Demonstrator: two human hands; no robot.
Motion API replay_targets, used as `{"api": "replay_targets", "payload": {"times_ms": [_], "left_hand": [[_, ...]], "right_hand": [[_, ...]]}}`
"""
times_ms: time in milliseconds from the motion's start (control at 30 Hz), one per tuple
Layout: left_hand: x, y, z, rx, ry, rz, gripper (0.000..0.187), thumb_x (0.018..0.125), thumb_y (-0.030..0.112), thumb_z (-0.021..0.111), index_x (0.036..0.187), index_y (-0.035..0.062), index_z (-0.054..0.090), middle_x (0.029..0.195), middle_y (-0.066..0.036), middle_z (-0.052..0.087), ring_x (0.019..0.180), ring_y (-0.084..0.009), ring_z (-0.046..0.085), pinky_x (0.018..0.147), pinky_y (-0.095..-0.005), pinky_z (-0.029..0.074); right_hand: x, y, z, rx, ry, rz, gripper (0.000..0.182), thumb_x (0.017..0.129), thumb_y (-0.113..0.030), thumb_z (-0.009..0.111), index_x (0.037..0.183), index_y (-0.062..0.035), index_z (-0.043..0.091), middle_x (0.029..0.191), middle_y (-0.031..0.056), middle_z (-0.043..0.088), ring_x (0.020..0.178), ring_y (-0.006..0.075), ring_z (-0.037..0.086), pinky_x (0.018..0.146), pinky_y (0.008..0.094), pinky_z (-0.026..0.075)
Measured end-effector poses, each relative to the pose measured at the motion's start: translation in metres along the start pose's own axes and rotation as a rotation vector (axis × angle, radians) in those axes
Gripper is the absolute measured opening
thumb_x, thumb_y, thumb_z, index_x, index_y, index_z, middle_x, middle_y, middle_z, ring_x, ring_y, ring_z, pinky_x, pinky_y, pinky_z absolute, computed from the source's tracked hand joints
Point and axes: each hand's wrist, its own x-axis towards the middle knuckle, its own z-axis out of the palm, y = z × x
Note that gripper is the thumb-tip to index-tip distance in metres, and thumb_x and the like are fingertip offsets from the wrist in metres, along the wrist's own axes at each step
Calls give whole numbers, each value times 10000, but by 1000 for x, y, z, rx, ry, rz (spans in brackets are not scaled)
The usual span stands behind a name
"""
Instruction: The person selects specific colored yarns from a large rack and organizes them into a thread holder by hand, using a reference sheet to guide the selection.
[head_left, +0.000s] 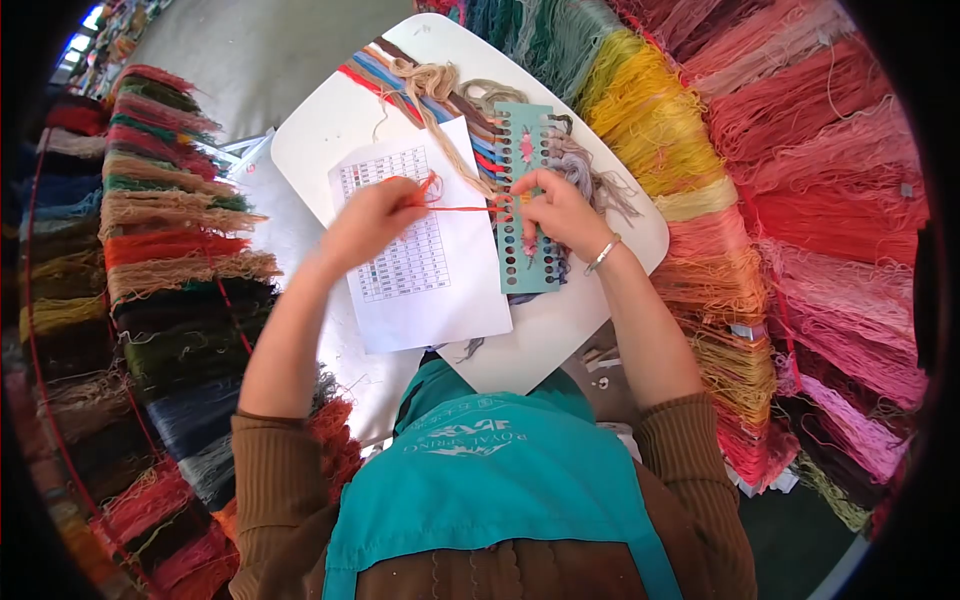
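My left hand [378,218] pinches a strand of red-orange embroidery thread [458,208] over the printed chart. The thread stretches sideways to the left row of holes on a green thread card [512,270]. Curled over the middle of that card, my right hand [562,212] grips it near where the thread meets the holes; its fingertips partly hide that spot. Several coloured threads are looped through the card's upper holes. A small pink flower pattern [527,145] runs down the card's centre. Beneath the left hand lies the paper chart [400,315], with rows of numbers.
A white board [430,35] bears the card, the chart, a bundle of coloured threads [400,80] and grey-brown thread tails [610,190]. Racks of hanging skeins stand close on both sides, red and pink skeins [820,130] at right, dark and mixed skeins [170,300] at left.
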Motion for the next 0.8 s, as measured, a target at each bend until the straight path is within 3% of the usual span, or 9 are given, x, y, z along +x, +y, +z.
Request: {"api": "replay_targets", "payload": {"times_ms": [167,200,333,433,500,533,600,733,800], "left_hand": [[-15,-18,-73,-63,25,-18,111,921,83,645,918,-22,678,801,-60,688,753,-99,596,676,-277,482],[-17,-14,-81,-90,21,-25,112,925,91,662,902,-19,663,783,2,653,725,-58,541,707,-234,452],[1,7,-100,229,63,3,118,915,94,611,923,-11,666,663,-70,590,605,-111,493,599,-292,440],[32,-1,-113,411,256,300,189,929,138,634,1083,34,663,910,-101,665,745,-178,607,683,-310,478],[37,-4,-103,374,378,370,327,918,143,652,1236,75,614,1079,-126,646,793,-225,626,736,-334,504],[35,-10,-100,459,366,274,419,913,147,660,1320,117,568,1145,-130,632,814,-250,646,773,-359,521],[22,-21,-87,499,422,138,390,901,175,643,1287,143,603,1156,-145,640,1011,-321,643,867,-400,512],[-27,-45,-53,419,422,-90,250,884,153,649,1131,130,679,1080,-124,655,957,-311,651,813,-400,522],[-52,-59,-26,420,491,10,231,862,101,653,1089,104,693,1083,-124,653,976,-320,642,826,-398,523]], "right_hand": [[2,-2,0,-12,18,31,313,847,-27,512,1159,-5,502,631,65,607,518,157,608,471,263,399],[3,-1,1,-37,28,43,312,845,-21,509,1156,-9,502,631,71,606,520,165,611,474,267,407],[5,3,2,6,38,47,305,836,-2,507,1141,-22,507,631,90,603,514,185,610,470,282,421],[6,3,3,-16,50,39,298,840,-9,519,1137,-35,525,623,62,599,493,121,557,457,238,384],[6,3,2,-16,48,22,259,858,-11,501,1116,13,509,637,87,597,525,181,601,522,313,503],[6,1,4,-53,63,9,266,851,-1,496,1116,10,516,638,73,589,542,167,593,531,305,500],[3,-5,6,-21,68,66,275,843,-3,498,1118,7,521,639,66,586,551,153,582,549,287,492],[2,-8,7,-37,78,82,297,832,-26,506,1127,-11,536,633,51,587,554,129,559,531,252,426],[3,-6,5,-41,70,88,312,824,-32,515,1136,-24,542,632,36,593,525,92,506,487,231,357]]}}
